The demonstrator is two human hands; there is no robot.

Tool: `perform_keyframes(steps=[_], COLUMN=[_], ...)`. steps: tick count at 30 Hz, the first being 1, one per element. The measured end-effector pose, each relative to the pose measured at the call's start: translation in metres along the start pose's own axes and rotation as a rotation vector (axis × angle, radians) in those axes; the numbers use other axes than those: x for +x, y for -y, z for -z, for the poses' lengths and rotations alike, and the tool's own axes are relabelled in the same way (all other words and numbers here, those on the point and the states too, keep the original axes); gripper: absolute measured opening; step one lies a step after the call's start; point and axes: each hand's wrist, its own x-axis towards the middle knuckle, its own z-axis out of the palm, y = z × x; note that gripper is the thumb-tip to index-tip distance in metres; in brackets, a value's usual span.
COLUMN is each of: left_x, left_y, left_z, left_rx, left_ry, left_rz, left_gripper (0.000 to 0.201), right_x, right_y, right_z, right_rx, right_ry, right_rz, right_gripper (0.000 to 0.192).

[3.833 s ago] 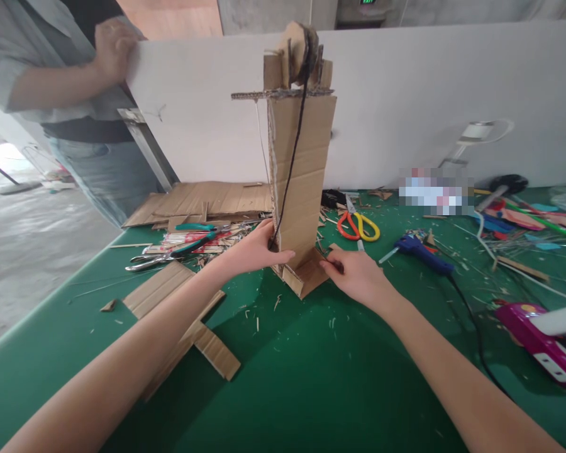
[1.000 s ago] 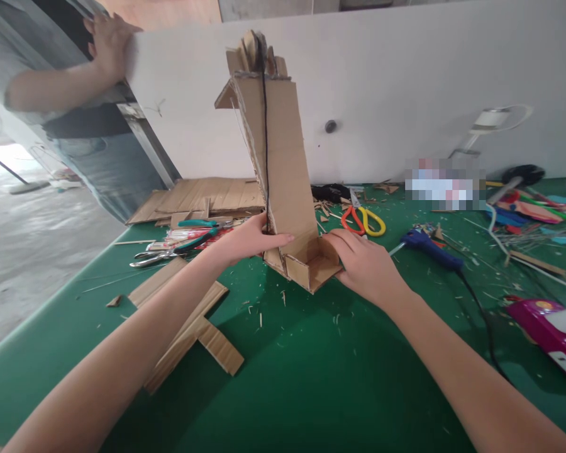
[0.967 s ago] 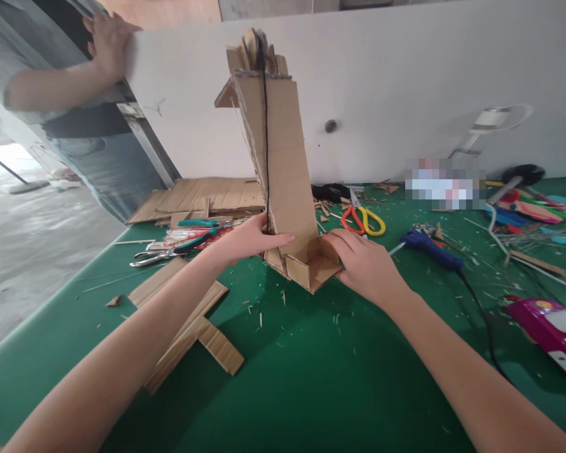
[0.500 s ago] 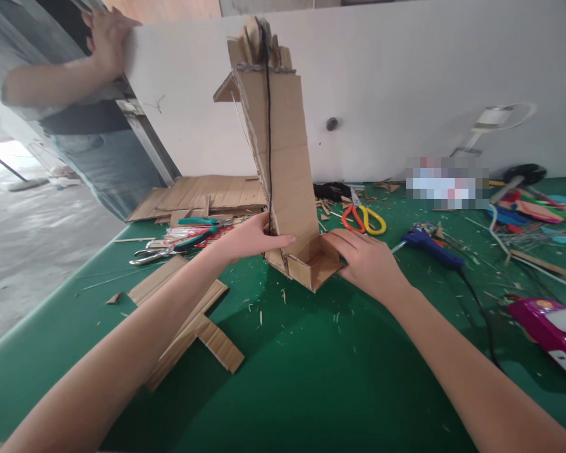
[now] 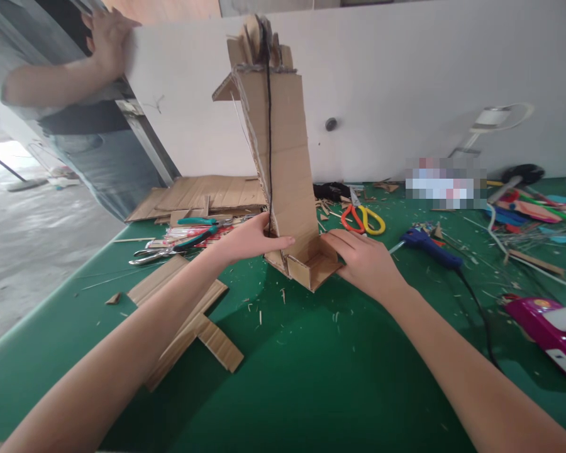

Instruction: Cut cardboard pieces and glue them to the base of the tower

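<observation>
A tall cardboard tower [image 5: 290, 145] stands upright in front of me, leaning slightly left. A black cord [image 5: 270, 126] runs down its face from rounded cardboard discs [image 5: 257, 41] at the top. Low on its left side, my left hand [image 5: 252, 238] grips it, thumb across the front and the other fingers hidden behind. At the base juts a small open cardboard tray [image 5: 299, 272]. My right hand [image 5: 361, 258] is closed on the tray's right wall, its fingertips partly out of sight.
Pliers [image 5: 193, 238] and cut cardboard pieces [image 5: 217, 343] lie to the left. Scissors [image 5: 363, 217], a blue glue gun [image 5: 429, 247] and a magenta power strip [image 5: 542, 327] are on the right. A white board [image 5: 368, 75] stands behind, with another person's hand [image 5: 108, 41] on its edge.
Almost nothing differs. Both hands keep their hold on the cardboard tower, and the view has shifted very slightly.
</observation>
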Motion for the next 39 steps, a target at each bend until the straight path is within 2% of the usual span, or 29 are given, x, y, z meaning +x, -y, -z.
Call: perform_keyframes(steps=[9, 30, 39], left_x=[0.0, 0.0, 0.002], left_y=[-0.004, -0.002, 0.004], left_z=[0.001, -0.001, -0.007], left_rx=[0.061, 0.038, 0.028], left_ry=[-0.007, -0.014, -0.09], left_rz=[0.013, -0.028, -0.035], left_gripper=[0.057, 0.057, 0.057], right_x=[0.0, 0.0, -0.002], right_y=[0.001, -0.002, -0.003], right_z=[-0.002, -0.01, -0.011], right_rx=[-0.043, -0.06, -0.095], right_ry=[-0.005, -0.055, -0.024], right_rz=[0.013, 0.026, 0.022], right_gripper=[0.044, 0.046, 0.049])
